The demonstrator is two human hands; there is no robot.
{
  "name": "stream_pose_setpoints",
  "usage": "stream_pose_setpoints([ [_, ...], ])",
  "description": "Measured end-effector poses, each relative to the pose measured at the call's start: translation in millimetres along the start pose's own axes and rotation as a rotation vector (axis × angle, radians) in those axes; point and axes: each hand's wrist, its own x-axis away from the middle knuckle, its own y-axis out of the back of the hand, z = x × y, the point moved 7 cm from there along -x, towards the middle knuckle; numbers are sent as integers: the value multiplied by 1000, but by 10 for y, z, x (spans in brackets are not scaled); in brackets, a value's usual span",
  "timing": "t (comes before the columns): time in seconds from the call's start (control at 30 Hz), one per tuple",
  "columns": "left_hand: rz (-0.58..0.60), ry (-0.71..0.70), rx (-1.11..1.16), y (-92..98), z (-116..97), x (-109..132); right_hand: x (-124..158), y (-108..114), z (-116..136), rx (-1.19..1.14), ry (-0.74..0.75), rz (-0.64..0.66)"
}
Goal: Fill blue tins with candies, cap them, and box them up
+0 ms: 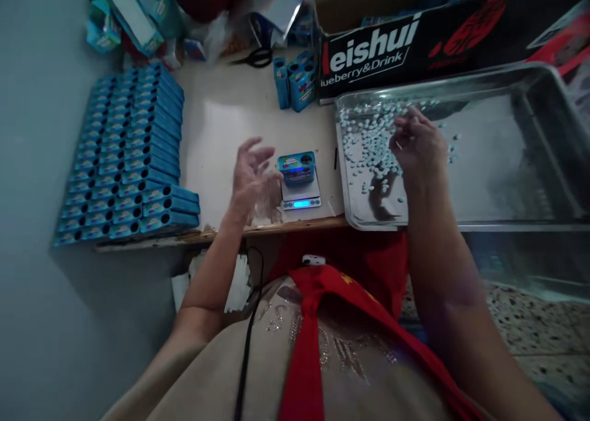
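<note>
At right, the tray (461, 226) is bright bare metal, smooth and mirror-glossy, its white tablets (369, 144) matt. The worktop (221, 126) is smooth pale laminate with a rough, chipped wooden near edge. The far carton (437, 40) is glossy printed cardboard.

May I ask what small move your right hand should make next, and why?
Probably pinch a few tablets and bring them to the blue box on the scale: the right hand is curled over tablets in the tray.

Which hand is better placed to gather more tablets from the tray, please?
Right, probably: the right hand sits over the tablets in the tray, while the left hand hovers open beside the box on the scale.
</note>
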Motion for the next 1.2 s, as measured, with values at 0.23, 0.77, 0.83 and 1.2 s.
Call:
stream_pose_setpoints([
  [0.23,-314,-79,-138,725,-298,-21,-227,124,13,220,-84,72],
  [0.77,-197,-37,-309,324,-204,-135,252,-151,-13,950,104,121],
  [0.83,-158,-17,-325,318,-164,-111,242,-136,-2,944,133,117],
  [1.2,-79,68,-341,291,-98,-31,562,-598,-58,606,158,284],
])
